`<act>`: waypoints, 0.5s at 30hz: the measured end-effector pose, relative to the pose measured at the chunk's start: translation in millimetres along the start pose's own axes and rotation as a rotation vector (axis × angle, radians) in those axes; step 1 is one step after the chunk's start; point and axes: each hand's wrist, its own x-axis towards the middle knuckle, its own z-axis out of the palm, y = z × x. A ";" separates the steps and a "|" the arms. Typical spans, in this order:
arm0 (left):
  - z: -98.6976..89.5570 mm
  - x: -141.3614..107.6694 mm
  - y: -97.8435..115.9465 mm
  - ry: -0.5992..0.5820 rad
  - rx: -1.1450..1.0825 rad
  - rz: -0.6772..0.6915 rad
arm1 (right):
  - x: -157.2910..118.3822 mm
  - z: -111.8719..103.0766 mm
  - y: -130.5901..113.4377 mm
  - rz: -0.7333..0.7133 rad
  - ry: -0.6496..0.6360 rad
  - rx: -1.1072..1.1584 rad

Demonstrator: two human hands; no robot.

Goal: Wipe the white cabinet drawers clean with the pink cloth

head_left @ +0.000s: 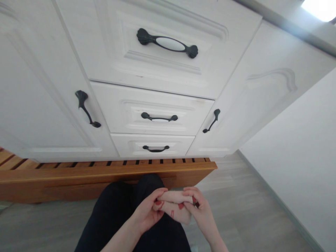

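Note:
Low in the view, a pair of cream socks point(175, 211) with red patches and markings is held over my lap. One sock lies above the other, both stretched sideways between my hands. My left hand point(148, 213) grips their left end, thumb on top and fingers curled beneath. At the other end, my right hand point(201, 206) pinches the fabric near a red patch between thumb and fingers. Parts of both socks are hidden behind my fingers.
Just beyond my knees point(151, 182) runs a wooden slatted bench point(110, 173). Behind it stands a white cabinet point(196, 82) with closed drawers, closed doors and dark handles point(155, 149). To the right are grey flooring point(252, 203) and a white wall point(296, 147).

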 end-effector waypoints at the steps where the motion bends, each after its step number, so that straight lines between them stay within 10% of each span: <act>1: -0.8 0.8 -0.3 0.012 -0.008 -0.005 | 0.0 0.2 -0.3 -0.002 -0.008 -0.004; 15: -8.5 -0.5 -12.2 0.145 -0.165 -0.097 | -8.2 26.3 16.8 0.026 0.016 0.012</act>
